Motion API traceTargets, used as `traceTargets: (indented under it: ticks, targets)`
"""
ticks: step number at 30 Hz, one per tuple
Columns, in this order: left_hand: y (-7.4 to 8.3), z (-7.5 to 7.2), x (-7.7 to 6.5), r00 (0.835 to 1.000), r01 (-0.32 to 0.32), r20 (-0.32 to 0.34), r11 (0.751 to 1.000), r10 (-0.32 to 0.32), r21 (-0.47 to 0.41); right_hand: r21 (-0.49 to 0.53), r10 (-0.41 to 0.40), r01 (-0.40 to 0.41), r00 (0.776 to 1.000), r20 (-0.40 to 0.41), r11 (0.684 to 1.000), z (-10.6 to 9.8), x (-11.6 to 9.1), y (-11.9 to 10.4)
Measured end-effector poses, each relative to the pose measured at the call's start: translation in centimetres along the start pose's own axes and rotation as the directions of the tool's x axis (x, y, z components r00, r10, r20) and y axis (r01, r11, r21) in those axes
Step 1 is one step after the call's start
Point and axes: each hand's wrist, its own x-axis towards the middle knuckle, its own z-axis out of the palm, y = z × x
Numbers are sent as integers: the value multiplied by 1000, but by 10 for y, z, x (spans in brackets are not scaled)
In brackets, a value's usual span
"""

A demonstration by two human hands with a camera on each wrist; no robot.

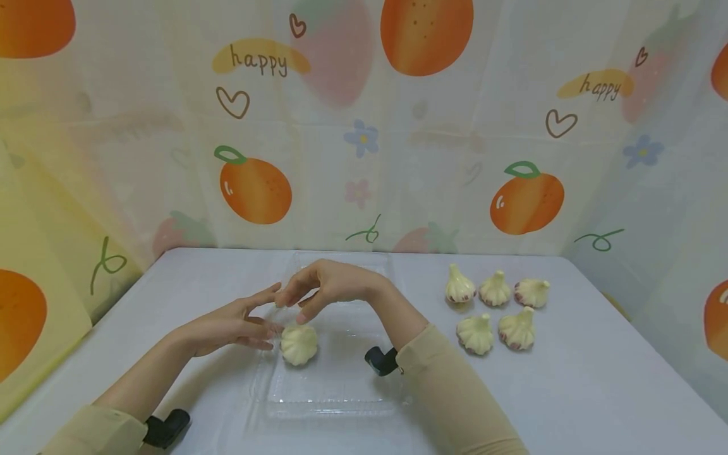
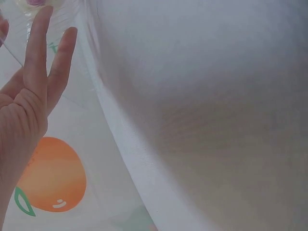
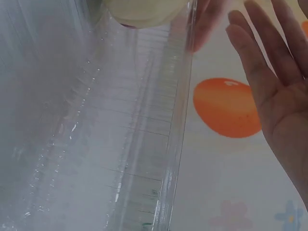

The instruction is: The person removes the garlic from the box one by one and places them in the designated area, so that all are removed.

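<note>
A garlic bulb (image 1: 299,345) sits in the left part of a clear plastic container (image 1: 347,373). My left hand (image 1: 227,327) is at the container's left side, its fingers spread right beside the bulb. Above the container's left part, my right hand (image 1: 335,284) arches with bent fingers and nothing between them. In the right wrist view the right palm (image 3: 284,106) faces the clear wall (image 3: 175,125), with the bulb (image 3: 147,12) at the top. The left wrist view has the left hand's fingers (image 2: 60,62) extended near the container's edge.
Several more garlic bulbs (image 1: 495,291) lie in two rows on the table's right side. The white table (image 1: 569,392) ends at a fruit-printed cloth (image 1: 409,151) behind it.
</note>
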Motion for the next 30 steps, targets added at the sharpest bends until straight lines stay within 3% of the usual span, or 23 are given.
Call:
traceTargets:
  ticks: [5, 12, 21, 30]
  targets:
    - [-1, 0, 1, 1000, -22, 10, 1000, 23, -6, 41, 28, -33, 992, 123, 999, 0, 1, 6]
    - [-1, 0, 1, 999, -40, 14, 999, 40, -15, 6, 42, -45, 966, 256, 999, 0, 5, 14]
    - [-1, 0, 0, 1000, -24, 8, 1000, 24, -5, -71, 71, -49, 937, 343, 996, 3, 6, 17]
    - [0, 0, 0, 1000, -29, 8, 1000, 29, 1, -161, 97, -40, 926, 366, 986, 8, 10, 16]
